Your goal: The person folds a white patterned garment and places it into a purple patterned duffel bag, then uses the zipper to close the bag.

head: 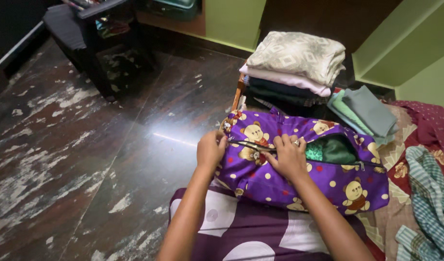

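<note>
Dark scuffed floor beside bed: purple bear-print fabric zip bag (299, 179), soft, light. My left hand (211, 151) pinches its end; right hand (288, 157) apparently grips the zipper, best hold.

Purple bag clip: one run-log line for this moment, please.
left hand: grips bag end | right hand: at zip | purple bag: part open, green cloth inside

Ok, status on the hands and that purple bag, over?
Left hand grips bag end. Right hand pinches zipper line midway. Purple bag half open, green cloth showing. Nothing blocking zipper.
</note>
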